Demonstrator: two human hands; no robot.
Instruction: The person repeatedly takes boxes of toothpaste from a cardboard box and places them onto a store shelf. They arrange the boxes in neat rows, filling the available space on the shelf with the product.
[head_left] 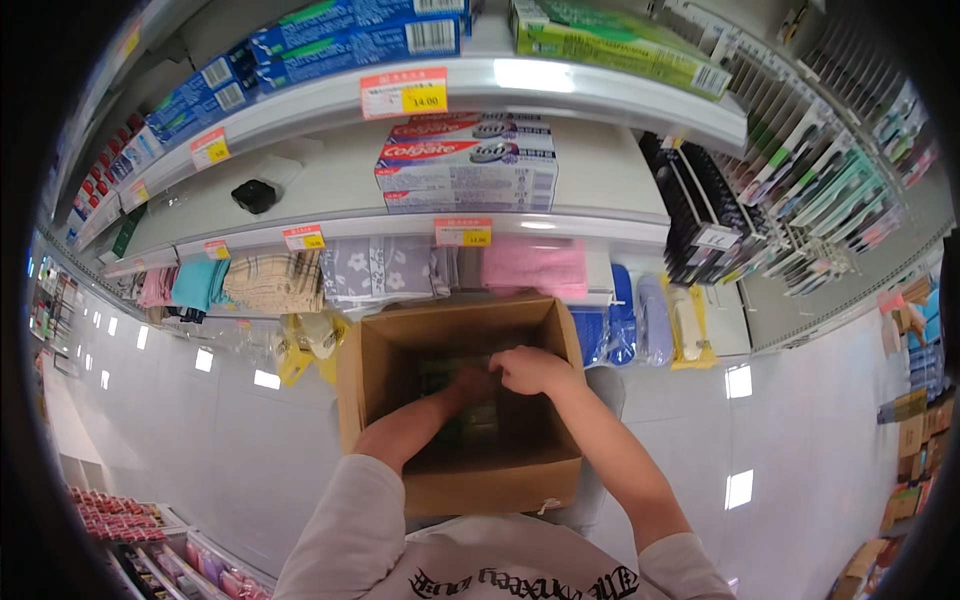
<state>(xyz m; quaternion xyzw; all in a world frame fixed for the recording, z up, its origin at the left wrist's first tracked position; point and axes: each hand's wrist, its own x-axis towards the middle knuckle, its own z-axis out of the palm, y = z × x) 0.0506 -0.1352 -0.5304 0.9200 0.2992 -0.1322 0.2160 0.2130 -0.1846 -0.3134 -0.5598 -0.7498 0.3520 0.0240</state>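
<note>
An open cardboard box (pixel 490 490) sits in front of me below the shelves, between my knees. My left hand (pixel 468 385) reaches down inside it, blurred and in shadow, so its fingers are hard to read. Near the opening's right side is my right hand (pixel 535 370), its fingers curled together next to the left hand; whatever they hold is hidden. Deep in the box lie dim greenish packages (pixel 480 415), partly covered by my left arm.
Toothpaste cartons (pixel 465 170) stand on the middle shelf, with blue cartons (pixel 360 40) and green cartons (pixel 620 45) above. Folded towels (pixel 390 270) and slippers in bags (pixel 655 320) fill the lowest level. Toothbrushes (pixel 810 190) hang at right.
</note>
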